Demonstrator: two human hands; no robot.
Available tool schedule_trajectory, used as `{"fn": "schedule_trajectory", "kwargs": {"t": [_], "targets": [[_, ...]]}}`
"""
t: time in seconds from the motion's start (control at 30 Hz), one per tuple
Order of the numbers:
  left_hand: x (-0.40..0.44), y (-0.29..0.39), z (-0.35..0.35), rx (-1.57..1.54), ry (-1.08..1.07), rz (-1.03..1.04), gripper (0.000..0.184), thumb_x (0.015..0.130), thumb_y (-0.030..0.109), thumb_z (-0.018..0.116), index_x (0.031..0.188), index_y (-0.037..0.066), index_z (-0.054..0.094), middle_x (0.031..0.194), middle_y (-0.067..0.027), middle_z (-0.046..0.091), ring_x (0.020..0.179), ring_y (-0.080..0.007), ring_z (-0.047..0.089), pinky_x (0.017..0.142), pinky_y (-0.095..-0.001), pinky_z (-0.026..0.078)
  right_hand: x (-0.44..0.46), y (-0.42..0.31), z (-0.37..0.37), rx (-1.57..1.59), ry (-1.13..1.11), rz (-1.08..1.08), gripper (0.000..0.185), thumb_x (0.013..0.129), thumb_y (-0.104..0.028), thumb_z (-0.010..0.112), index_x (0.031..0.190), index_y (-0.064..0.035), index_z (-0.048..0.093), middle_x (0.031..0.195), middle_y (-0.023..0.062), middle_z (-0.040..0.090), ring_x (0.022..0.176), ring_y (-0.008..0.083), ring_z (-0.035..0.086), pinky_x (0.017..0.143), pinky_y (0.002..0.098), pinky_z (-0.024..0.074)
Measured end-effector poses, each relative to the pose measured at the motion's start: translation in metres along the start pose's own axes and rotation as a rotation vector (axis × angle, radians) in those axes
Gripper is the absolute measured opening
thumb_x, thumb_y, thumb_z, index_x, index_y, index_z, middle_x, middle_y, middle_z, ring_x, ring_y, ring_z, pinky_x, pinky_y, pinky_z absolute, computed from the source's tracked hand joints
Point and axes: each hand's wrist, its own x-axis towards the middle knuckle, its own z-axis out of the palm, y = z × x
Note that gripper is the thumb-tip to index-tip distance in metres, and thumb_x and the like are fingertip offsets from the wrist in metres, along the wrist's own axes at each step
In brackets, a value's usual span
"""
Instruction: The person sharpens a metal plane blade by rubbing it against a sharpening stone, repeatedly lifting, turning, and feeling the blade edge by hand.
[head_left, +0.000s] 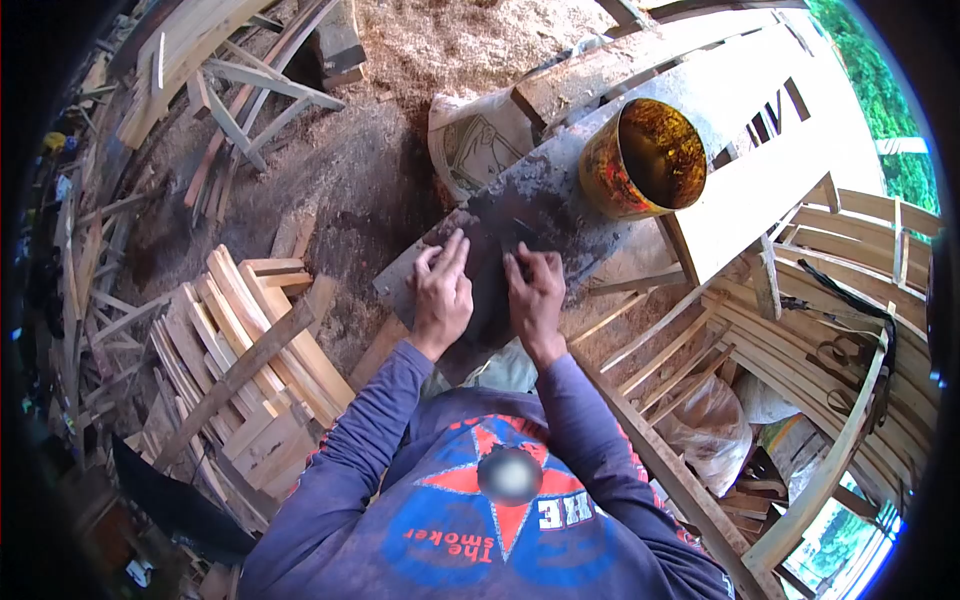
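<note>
My left hand (443, 292) rests over the near end of a dark, stained board (550, 205), its fingers partly extended, with nothing visible in it. To its right, my right hand (535, 295) is closed, fingertips pinched together near the board's dark surface; what they hold, if anything, is too small and dark to name. A round container (612, 178), stained yellow and red with a dark inside, stands on the board beyond my right hand. Both hands are apart from the container.
Stacked wooden strips (250, 330) lie at the left. A printed sack (480, 140) is behind the board. Wooden frames (850, 230) and a plastic bag (708, 430) are at the right. A pale plank (765, 220) extends at the upper right. Sawdust (420, 45) covers the ground.
</note>
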Motion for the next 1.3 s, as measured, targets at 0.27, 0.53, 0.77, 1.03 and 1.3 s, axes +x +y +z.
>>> {"fn": "schedule_trajectory", "kwargs": {"t": [0.27, 0.53, 0.77, 1.03, 1.3], "targets": [[0.015, 0.028, -0.005, 0.026, 0.057, 0.029, 0.048, 0.087, 0.005, 0.057, 0.134, 0.002, 0.066, 0.146, -0.0116, 0.06, 0.124, -0.0347, 0.052, 0.107, -0.046, 0.039, 0.003, -0.001, 0.01, 0.029, 0.048, -0.128, 0.016, 0.089, -0.007, 0.075, 0.104, -0.0024, 0.071, 0.092, 0.0152, 0.061, 0.081, 0.0309, 0.064, 0.071, 0.0397, 0.0527], [0.005, 0.023, 0.008, 0.239, -0.196, 0.154, 0.059, 0.092, 0.01, 0.052, 0.151, 0.007, 0.053, 0.16, -0.0081, 0.047, 0.134, -0.0351, 0.044, 0.114, -0.0505, 0.03, -0.011, -0.004, 0.007, 0.133, 0.121, -0.101, 0.015, 0.091, -0.009, 0.07, 0.104, -0.0024, 0.069, 0.095, 0.0193, 0.062, 0.085, 0.038, 0.064, 0.073, 0.0452, 0.0529], [-0.007, 0.024, 0.006, 0.22, -0.337, 0.169, 0.059, 0.096, 0.017, 0.048, 0.155, 0.009, 0.047, 0.164, -0.0077, 0.041, 0.144, -0.0342, 0.038, 0.118, -0.0542, 0.025, -0.036, 0.005, 0.0, 0.085, 0.148, -0.126, 0.015, 0.092, -0.009, 0.067, 0.105, -0.0012, 0.066, 0.092, 0.02, 0.057, 0.082, 0.0399, 0.063, 0.07, 0.0464, 0.0526], [0.032, 0.001, 0.01, 0.335, -0.34, 0.272, 0.056, 0.103, 0.02, 0.04, 0.157, 0.007, 0.042, 0.168, -0.0066, 0.034, 0.148, -0.0361, 0.031, 0.118, -0.0578, 0.021, -0.002, 0.005, 0.021, 0.096, 0.227, -0.157, 0.016, 0.091, -0.016, 0.066, 0.097, -0.0021, 0.063, 0.091, 0.018, 0.055, 0.084, 0.0389, 0.06, 0.073, 0.0468, 0.0502], [-0.009, 0.013, 0.009, 0.298, -0.334, 0.306, 0.056, 0.1, 0.02, 0.042, 0.155, 0.008, 0.046, 0.166, -0.011, 0.037, 0.146, -0.04, 0.033, 0.121, -0.0554, 0.021, -0.038, 0.015, 0.011, -0.119, 0.302, -0.22, 0.01, 0.077, -0.014, 0.067, 0.083, -0.006, 0.063, 0.086, 0.0148, 0.056, 0.086, 0.0351, 0.056, 0.077, 0.0465, 0.0469]]}}
